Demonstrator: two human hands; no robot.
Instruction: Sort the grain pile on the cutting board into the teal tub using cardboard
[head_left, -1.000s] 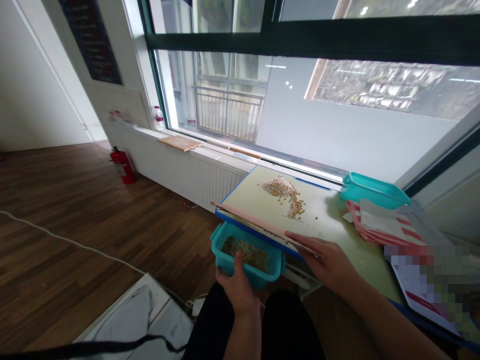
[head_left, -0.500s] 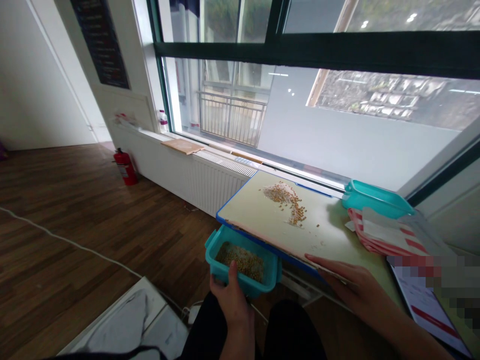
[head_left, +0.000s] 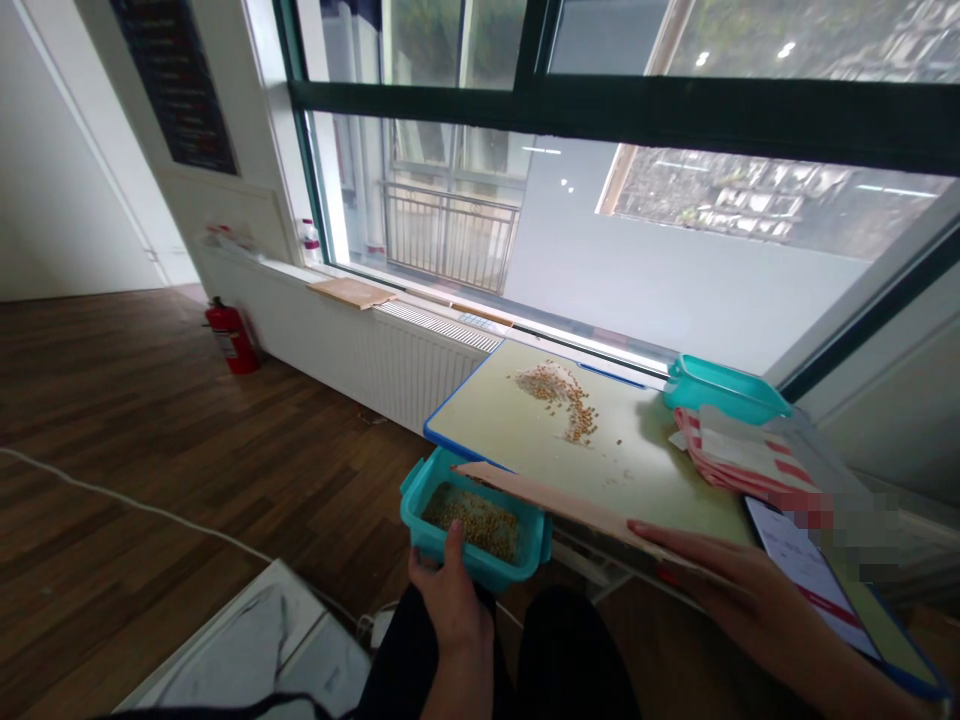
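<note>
My left hand (head_left: 455, 605) grips the near wall of a turquoise plastic bin (head_left: 420, 530), thumb over the rim and fingers beneath. Inside the bin lies a layer of yellowish beans or kernels (head_left: 476, 520) mixed with paler grains. The bin is held just below the table's front edge. My right hand (head_left: 720, 570) is closed on one end of a long, thin, light-brown board (head_left: 555, 490), which runs along that edge with its far end over the bin. On the tabletop sits a spread of similar kernels (head_left: 577, 420) and white grains (head_left: 536, 378).
A second turquoise bin (head_left: 727, 390) stands at the table's back right, beside a folded red-and-white cloth (head_left: 739, 455) and a tablet-like screen (head_left: 806, 570). A white radiator (head_left: 420, 350) is under the window. A marble-patterned box (head_left: 240, 640) sits at lower left, and a cable (head_left: 150, 510) crosses the floor.
The board has shifted off the tabletop toward me, its far end now over the bin's back rim. My left hand still holds the bin. The whole view has turned slightly right.
</note>
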